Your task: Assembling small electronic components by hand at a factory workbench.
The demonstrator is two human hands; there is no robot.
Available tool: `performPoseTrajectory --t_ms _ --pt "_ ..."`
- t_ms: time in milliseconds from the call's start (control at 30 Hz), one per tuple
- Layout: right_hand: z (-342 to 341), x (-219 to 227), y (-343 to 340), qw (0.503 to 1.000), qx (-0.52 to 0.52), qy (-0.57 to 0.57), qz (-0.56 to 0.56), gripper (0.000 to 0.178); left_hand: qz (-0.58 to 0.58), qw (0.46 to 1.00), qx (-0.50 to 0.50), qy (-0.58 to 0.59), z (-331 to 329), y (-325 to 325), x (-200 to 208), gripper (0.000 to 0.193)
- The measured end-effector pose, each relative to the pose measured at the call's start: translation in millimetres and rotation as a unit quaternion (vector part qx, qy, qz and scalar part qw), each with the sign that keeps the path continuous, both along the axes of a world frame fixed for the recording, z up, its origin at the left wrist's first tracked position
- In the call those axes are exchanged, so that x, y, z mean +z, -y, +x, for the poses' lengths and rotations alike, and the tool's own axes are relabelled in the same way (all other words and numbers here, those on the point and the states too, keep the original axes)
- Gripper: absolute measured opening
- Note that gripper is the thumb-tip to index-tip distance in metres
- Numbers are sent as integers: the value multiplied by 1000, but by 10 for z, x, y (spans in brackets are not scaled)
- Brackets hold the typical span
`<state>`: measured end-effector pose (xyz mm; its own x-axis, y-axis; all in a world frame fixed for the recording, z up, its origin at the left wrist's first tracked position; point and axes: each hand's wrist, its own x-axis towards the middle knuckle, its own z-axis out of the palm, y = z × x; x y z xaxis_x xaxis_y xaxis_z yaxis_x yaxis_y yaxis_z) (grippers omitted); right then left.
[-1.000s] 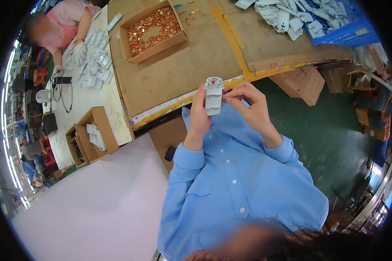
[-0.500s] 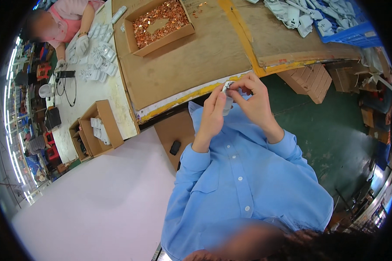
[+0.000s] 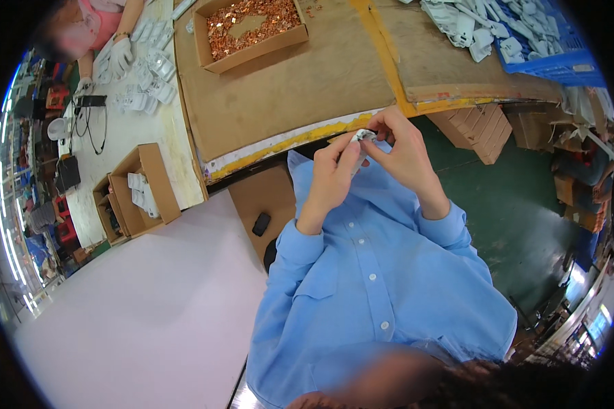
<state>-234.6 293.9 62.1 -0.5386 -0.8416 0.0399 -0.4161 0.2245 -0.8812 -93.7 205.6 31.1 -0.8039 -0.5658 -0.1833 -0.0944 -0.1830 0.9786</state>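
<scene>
The fingers of the left hand (image 3: pixel 333 174) are closed around a whitish plastic part (image 3: pixel 363 135), with the thumb laid along it. The fingers of the right hand (image 3: pixel 406 157) are bent in at the part's upper end, thumb and forefinger touching it or almost so; whether they also pinch something small cannot be told, since the fingers hide it. The part is held tilted in the air, in front of the blue shirt (image 3: pixel 368 252) and just outside the near edge of the brown-topped counter (image 3: pixel 307 102).

That near edge is banded in yellow and white, and a yellow stripe (image 3: pixel 387 51) runs back from it across the top. Toward the counter's left edge sits an open carton (image 3: pixel 262 49) of small copper-coloured pieces (image 3: pixel 228 34). Near its right-hand corner stands a blue crate (image 3: pixel 580 68) of whitish parts, with a heap of similar parts (image 3: pixel 460 27) just beside it.

Against the left edge stands a white-topped counter (image 3: pixel 133 129). A co-worker's gloved hand (image 3: pixel 121 58) rests among pale parts (image 3: pixel 158 68) there, and a second open carton (image 3: pixel 162 180) with more parts inside stands at its near right corner.

Cartons (image 3: pixel 481 129) sit below the brown-topped counter, by the green floor (image 3: pixel 477 177).
</scene>
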Motion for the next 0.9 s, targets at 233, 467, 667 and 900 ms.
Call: performPoseTrajectory --t_ms 233,467,667,900 --pt "136 -41 -1 999 -15 -22 -27 24 136 989 44 -29 23 22 -1 30" --pt "191 -99 3 998 -17 -19 -55 22 54 997 58 -6 23 -9 -26 23" --pt "191 -89 13 998 -22 -33 -53 19 -23 998 47 19 5 -3 39 24" --pt "129 -66 15 1000 -15 -11 -22 18 -64 997 24 34 14 4 71 24"
